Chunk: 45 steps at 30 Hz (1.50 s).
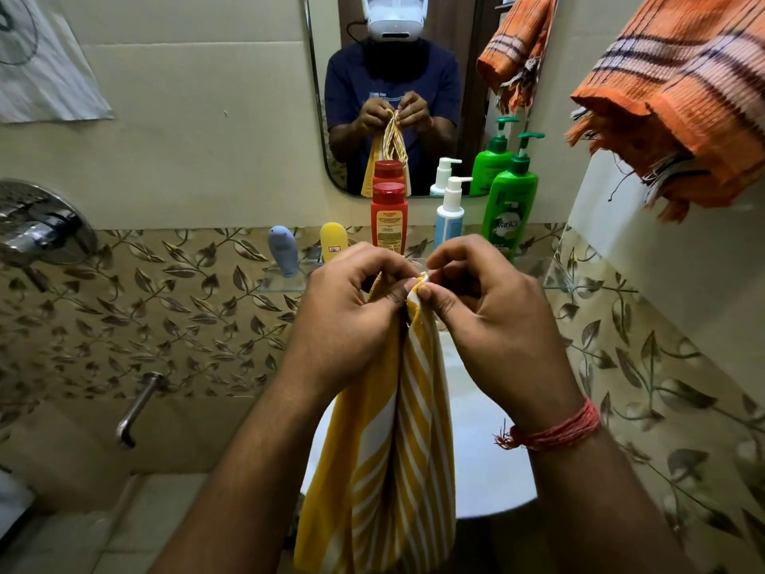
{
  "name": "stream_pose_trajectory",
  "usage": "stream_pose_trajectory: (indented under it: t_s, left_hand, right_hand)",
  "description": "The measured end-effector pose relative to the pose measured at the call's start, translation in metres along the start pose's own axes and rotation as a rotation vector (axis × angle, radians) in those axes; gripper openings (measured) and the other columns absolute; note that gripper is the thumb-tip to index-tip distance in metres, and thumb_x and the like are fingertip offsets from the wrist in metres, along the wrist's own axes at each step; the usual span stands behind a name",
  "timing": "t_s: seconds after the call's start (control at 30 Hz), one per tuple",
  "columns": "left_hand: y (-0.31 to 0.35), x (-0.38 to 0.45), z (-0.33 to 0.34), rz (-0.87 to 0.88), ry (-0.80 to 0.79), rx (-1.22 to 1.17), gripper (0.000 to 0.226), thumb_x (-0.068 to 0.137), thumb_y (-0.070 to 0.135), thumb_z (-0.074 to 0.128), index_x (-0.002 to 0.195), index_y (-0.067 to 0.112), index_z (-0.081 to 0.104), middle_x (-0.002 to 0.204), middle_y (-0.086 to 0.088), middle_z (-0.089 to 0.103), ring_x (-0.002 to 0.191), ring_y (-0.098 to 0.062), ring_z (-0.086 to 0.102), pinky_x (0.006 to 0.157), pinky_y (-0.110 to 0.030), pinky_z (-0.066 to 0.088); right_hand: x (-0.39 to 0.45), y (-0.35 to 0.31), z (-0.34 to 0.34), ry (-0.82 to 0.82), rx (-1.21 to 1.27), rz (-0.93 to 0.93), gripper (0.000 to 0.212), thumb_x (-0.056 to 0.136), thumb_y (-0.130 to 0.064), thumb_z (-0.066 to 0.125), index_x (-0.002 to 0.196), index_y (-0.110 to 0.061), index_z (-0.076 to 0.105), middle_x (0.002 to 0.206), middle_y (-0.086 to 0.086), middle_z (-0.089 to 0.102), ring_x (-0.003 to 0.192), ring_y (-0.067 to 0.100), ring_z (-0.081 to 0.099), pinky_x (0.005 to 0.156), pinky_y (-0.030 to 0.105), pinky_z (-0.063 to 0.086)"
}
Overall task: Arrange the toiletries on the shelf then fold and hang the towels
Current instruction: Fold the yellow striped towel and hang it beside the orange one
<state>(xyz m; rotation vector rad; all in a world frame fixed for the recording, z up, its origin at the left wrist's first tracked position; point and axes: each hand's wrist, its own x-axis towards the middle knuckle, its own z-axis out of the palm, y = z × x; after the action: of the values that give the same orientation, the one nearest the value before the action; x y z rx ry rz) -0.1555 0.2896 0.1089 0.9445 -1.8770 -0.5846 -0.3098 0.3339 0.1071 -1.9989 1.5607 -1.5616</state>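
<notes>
The yellow striped towel (397,428) hangs down in front of the person, over the white sink (488,428). Its top corners are held up together, just in front of the glass shelf (285,283). The left hand (352,321) pinches one top corner and the right hand (496,321) pinches the other, so each grip is clamped on the towel, and the two hands almost touch.

To fold it well, I think the corners should line up edge to edge first. Then the cloth should hang flat, with no twist, before the next fold.

On the shelf stand a grey tube (283,250), a yellow tube (333,241), a red bottle (388,217), a white pump bottle (450,215) and a green pump bottle (511,209). They are close behind the hands, so a swing of the towel could knock them over. An orange towel (679,97) hangs up high on the right. A mirror (323,97) is on the wall, and a tap (138,408) is on the left.
</notes>
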Motion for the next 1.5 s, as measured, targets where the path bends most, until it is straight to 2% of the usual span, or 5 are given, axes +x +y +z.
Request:
stream_pose_trajectory:
  t_s: [0.4, 0.67, 0.83, 1.2, 1.5]
  left_hand:
    - [-0.003, 0.000, 0.005, -0.109, 0.049, -0.194, 0.016, 0.095, 0.013, 0.063, 0.101, 0.024, 0.074, 0.105, 0.007, 0.072, 0.104, -0.005, 0.065, 0.091, -0.027, 0.056]
    - [-0.069, 0.017, -0.055, -0.203, 0.724, -0.286, 0.018, 0.095, 0.016, 0.067, 0.095, 0.033, 0.073, 0.089, 0.018, 0.074, 0.089, 0.001, 0.069, 0.079, -0.018, 0.053]
    - [-0.065, 0.014, -0.048, -0.129, 0.689, -0.343, 0.015, 0.096, 0.022, 0.066, 0.103, 0.034, 0.071, 0.101, 0.009, 0.073, 0.097, -0.005, 0.069, 0.081, -0.020, 0.056]
    - [-0.066, 0.015, -0.058, 0.004, 0.472, -0.455, 0.013, 0.084, 0.029, 0.066, 0.095, 0.021, 0.063, 0.085, 0.016, 0.074, 0.083, -0.001, 0.068, 0.072, -0.015, 0.053]
    - [-0.062, 0.018, -0.046, -0.070, 0.581, -0.438, 0.012, 0.100, 0.016, 0.057, 0.091, 0.023, 0.060, 0.075, 0.022, 0.072, 0.068, 0.006, 0.065, 0.057, -0.011, 0.049]
  right_hand:
    - [0.003, 0.007, -0.002, 0.009, 0.034, -0.022, 0.007, 0.089, -0.014, 0.070, 0.092, -0.018, 0.065, 0.081, -0.004, 0.064, 0.074, 0.011, 0.063, 0.065, 0.030, 0.056]
    - [0.008, 0.056, -0.088, 0.333, -0.124, 0.172, 0.013, 0.088, -0.016, 0.062, 0.094, -0.027, 0.062, 0.082, -0.011, 0.063, 0.069, -0.001, 0.058, 0.062, 0.009, 0.046]
    - [0.011, 0.059, -0.103, 0.253, -0.193, 0.154, 0.021, 0.099, -0.016, 0.054, 0.109, -0.030, 0.066, 0.093, -0.016, 0.066, 0.080, -0.008, 0.062, 0.064, 0.002, 0.046]
    - [0.010, 0.077, -0.117, 0.244, -0.130, 0.212, 0.020, 0.093, -0.043, 0.049, 0.104, -0.037, 0.065, 0.103, -0.005, 0.068, 0.099, 0.023, 0.065, 0.090, 0.057, 0.053]
    - [0.011, 0.077, -0.118, 0.144, 0.115, 0.229, 0.030, 0.099, -0.007, 0.052, 0.095, -0.031, 0.070, 0.090, -0.005, 0.068, 0.085, 0.012, 0.065, 0.077, 0.028, 0.058]
